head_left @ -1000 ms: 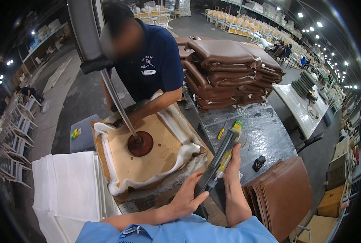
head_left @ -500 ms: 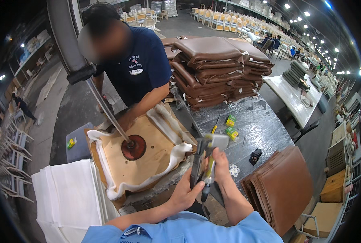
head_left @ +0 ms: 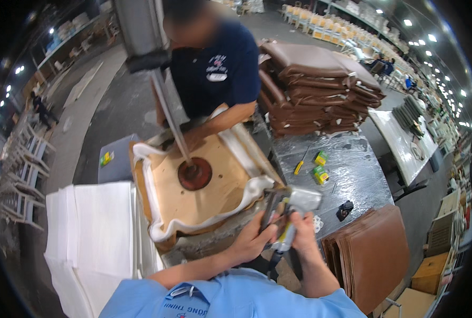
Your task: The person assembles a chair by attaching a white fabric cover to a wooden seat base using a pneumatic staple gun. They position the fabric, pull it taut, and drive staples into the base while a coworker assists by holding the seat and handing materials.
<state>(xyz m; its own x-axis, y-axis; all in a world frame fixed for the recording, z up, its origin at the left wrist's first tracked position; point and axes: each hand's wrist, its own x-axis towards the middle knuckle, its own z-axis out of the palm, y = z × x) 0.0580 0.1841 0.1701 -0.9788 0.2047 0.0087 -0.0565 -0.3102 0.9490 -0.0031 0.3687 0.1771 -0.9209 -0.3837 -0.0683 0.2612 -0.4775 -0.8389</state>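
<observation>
A silver and dark staple gun (head_left: 306, 199) is held in front of my chest by both hands. My right hand (head_left: 302, 233) is closed round its handle, below the silver head. My left hand (head_left: 253, 239) grips its dark side, thumb toward the handle. A hose fitting points down toward my shirt. Left of the gun lies a square wooden seat panel (head_left: 222, 204), edged with white padding (head_left: 164, 225) and brown cover material. A round red press pad (head_left: 195, 174) on a metal rod bears on the panel. A co-worker's hand (head_left: 196, 139) is at the panel's far side.
Stacked brown cushions (head_left: 310, 79) stand on the film-covered table (head_left: 347, 164), with a yellow screwdriver (head_left: 300, 161), small green-yellow boxes (head_left: 320, 167) and a black object (head_left: 344, 210). Brown sheets (head_left: 371, 249) lie at right, white sheets (head_left: 95, 233) at left. A press column (head_left: 139, 29) rises ahead.
The view has shifted, so the scene sits further right. The staple gun has turned somewhat in my hands; both still hold it. The co-worker stays bent over the seat panel.
</observation>
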